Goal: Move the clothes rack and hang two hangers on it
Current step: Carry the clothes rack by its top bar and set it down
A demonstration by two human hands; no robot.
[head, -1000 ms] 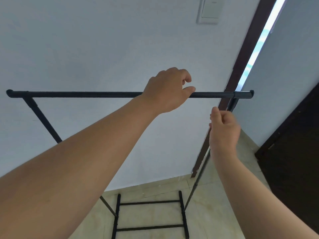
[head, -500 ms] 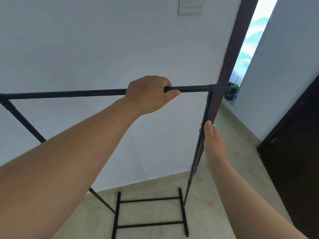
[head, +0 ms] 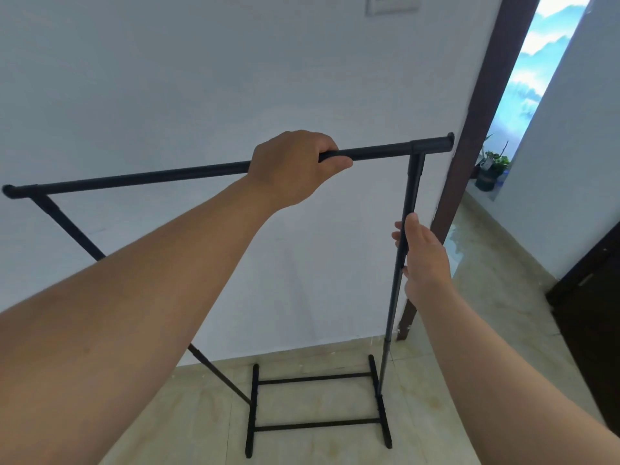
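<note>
A black metal clothes rack (head: 134,180) stands in front of a white wall, its top bar running from far left up to the right. My left hand (head: 295,167) is closed around the top bar, right of its middle. My right hand (head: 423,260) wraps the rack's right upright post (head: 411,193) about a third of the way down, fingers curled behind it. The rack's base frame (head: 315,426) rests on the tiled floor. No hangers are in view.
A dark brown door frame (head: 476,105) stands just right of the rack. Beyond it a potted plant (head: 489,169) sits on the floor by a bright opening. A dark door (head: 590,317) is at the far right. A wall switch plate (head: 392,3) is high up.
My left hand closed its grip on the top bar. My right hand moved onto the right post and curled around it. The bar's right end now sits higher than its left.
</note>
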